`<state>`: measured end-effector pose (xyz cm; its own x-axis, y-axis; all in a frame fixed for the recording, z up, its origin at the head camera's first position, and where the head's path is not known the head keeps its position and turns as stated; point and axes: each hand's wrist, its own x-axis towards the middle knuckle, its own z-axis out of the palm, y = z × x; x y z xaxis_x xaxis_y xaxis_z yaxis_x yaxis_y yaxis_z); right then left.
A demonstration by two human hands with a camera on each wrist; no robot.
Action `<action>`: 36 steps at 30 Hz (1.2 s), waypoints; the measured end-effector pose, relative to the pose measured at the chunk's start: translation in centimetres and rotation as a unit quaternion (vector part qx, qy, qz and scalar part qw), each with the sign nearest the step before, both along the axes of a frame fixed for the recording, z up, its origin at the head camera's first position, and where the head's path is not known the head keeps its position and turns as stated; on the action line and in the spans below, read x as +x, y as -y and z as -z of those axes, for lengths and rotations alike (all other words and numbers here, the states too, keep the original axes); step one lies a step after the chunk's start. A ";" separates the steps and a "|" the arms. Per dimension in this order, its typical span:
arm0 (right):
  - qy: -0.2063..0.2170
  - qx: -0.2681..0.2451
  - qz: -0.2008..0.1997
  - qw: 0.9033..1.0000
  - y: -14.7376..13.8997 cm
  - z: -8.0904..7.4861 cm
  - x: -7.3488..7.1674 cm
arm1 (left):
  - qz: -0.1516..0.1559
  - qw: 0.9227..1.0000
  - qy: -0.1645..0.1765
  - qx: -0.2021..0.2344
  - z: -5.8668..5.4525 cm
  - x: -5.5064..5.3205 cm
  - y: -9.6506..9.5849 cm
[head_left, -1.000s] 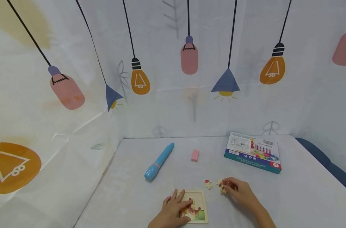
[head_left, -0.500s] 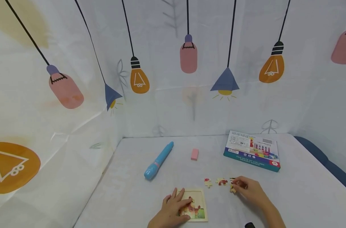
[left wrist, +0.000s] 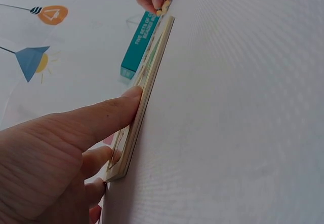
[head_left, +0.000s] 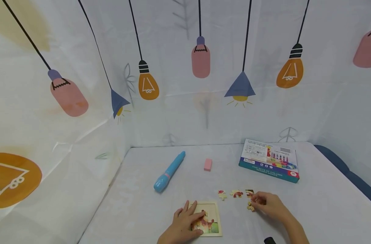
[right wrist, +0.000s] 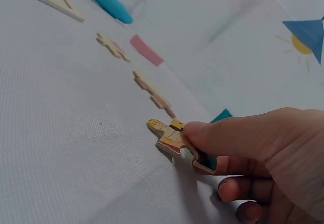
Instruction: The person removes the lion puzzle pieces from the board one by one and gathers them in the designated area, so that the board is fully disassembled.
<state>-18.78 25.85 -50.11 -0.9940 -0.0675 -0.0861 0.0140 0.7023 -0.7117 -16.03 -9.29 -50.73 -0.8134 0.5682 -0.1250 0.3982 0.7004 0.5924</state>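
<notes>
My left hand (head_left: pixel 183 224) rests over the square wooden puzzle tray (head_left: pixel 216 208), fingers spread. In the left wrist view its thumb (left wrist: pixel 104 117) presses the tray's near rim. Some fitted picture pieces (head_left: pixel 215 227) show beside the fingers; others are hidden under the hand. To the right, my right hand (head_left: pixel 269 205) pinches a yellow and red jigsaw piece (right wrist: pixel 169 135) between thumb and fingers, close over the table. Loose jigsaw pieces lie in a row beyond the tray: a left piece (head_left: pixel 222 195), a middle piece (head_left: pixel 236 194) and a right piece (head_left: pixel 249 192) beside the right fingertips.
A blue microphone-shaped toy (head_left: pixel 169 172) lies at the back left, with a pink block (head_left: pixel 208 164) to its right. A flat teal and white box (head_left: pixel 269 161) is at the back right. A black object (head_left: pixel 269 240) shows at the front edge.
My right hand has moved right, away from the middle loose piece, which now lies uncovered; the right piece has come into view at its fingertips. The left hand stays on the tray.
</notes>
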 end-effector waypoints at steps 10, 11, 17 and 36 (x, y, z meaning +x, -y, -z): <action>0.014 0.027 0.009 0.999 -0.4 -0.4 0.2 | -0.003 1.000 0.001 -0.003 -0.2 0.0 0.0; 0.014 0.028 0.008 0.999 -0.4 -0.5 0.2 | -0.004 1.000 0.002 -0.003 -0.2 0.0 0.0; 0.017 0.038 -0.006 0.999 -0.6 -0.5 0.1 | -0.004 1.000 0.003 -0.006 -0.2 0.1 -0.1; 0.011 0.043 -0.004 0.999 -0.5 -0.6 0.1 | -0.007 1.000 0.008 0.002 -0.6 0.3 -0.2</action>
<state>-18.70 26.34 -49.55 -0.9913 -0.0674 -0.1130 0.0222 0.7610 -0.6483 -15.75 -9.12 -50.18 -0.8194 0.5568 -0.1365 0.3783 0.7041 0.6009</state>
